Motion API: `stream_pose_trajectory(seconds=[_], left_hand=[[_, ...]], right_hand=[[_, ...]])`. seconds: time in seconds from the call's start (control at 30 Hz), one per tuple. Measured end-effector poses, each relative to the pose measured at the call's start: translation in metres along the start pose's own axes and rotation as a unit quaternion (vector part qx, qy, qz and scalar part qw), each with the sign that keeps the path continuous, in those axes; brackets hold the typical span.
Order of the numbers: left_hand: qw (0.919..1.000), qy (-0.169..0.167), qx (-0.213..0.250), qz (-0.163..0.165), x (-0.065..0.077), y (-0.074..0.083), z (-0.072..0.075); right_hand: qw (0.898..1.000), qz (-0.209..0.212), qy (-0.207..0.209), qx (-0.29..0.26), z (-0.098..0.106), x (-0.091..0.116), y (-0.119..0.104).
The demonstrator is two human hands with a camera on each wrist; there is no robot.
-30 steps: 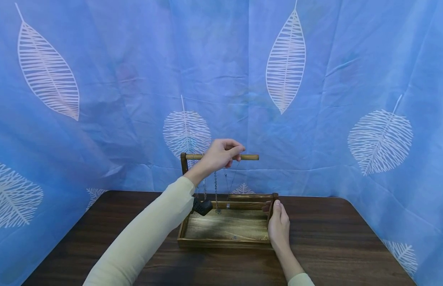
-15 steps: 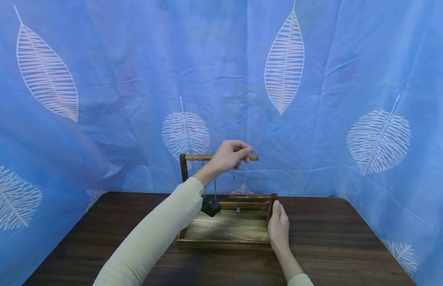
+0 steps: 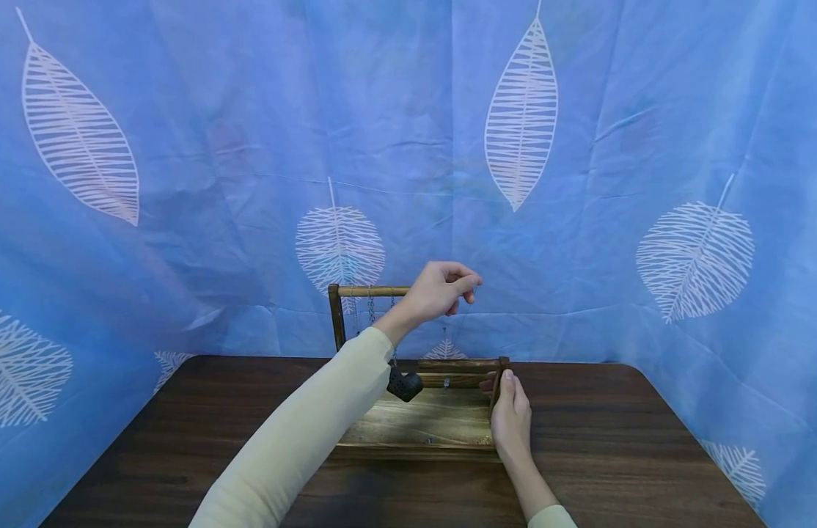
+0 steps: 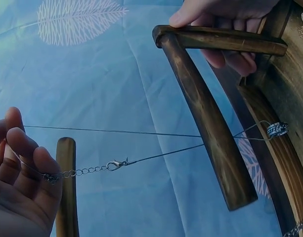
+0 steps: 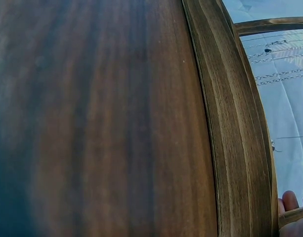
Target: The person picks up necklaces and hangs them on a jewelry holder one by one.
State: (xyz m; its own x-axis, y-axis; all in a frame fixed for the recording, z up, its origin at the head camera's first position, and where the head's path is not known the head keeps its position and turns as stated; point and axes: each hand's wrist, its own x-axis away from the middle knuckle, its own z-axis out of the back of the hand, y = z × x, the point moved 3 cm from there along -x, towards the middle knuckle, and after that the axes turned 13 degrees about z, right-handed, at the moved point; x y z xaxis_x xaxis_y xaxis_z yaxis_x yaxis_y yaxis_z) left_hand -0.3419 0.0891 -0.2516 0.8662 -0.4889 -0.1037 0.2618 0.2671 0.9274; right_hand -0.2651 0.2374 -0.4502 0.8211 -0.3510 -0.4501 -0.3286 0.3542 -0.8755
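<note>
My left hand (image 3: pixel 441 290) is at the free end of the upper rod (image 3: pixel 369 291) of a wooden jewelry stand (image 4: pixel 66 187). It pinches a thin silver necklace (image 4: pixel 111 165) near its extender chain. The necklace hangs down from the fingers, lobster clasp (image 4: pixel 115 165) closed, with a ring-shaped silver pendant (image 4: pixel 277 130) at the bottom. In the head view the pendant (image 3: pixel 447 383) overlaps the tray's back wall. My right hand (image 3: pixel 512 411) grips the short post at the stand's right side, thumb and fingers on either side of it. The left hand covers the rod's tip in the head view.
Several chains (image 5: pixel 282 76) hang from the upper rod, left of my hand. A lower rod (image 4: pixel 205 123) juts from the short post. Small shiny pieces (image 3: pixel 484 441) lie in the tray (image 3: pixel 415 444). A dark wood table (image 3: pixel 613 440) stands before a blue leaf-print curtain (image 3: pixel 408 110).
My left hand has moved right along the upper rod to its free end, taking the necklace and pendant with it. The right hand keeps its grip on the post.
</note>
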Motion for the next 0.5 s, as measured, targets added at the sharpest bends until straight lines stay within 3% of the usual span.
stream_pose_trajectory(seconds=[0.5], left_hand=[[0.9995,0.000,0.029,0.011,-0.008,0.001,-0.013]], right_hand=[[1.000,0.000,0.000,-0.010,0.001,0.000,0.001]])
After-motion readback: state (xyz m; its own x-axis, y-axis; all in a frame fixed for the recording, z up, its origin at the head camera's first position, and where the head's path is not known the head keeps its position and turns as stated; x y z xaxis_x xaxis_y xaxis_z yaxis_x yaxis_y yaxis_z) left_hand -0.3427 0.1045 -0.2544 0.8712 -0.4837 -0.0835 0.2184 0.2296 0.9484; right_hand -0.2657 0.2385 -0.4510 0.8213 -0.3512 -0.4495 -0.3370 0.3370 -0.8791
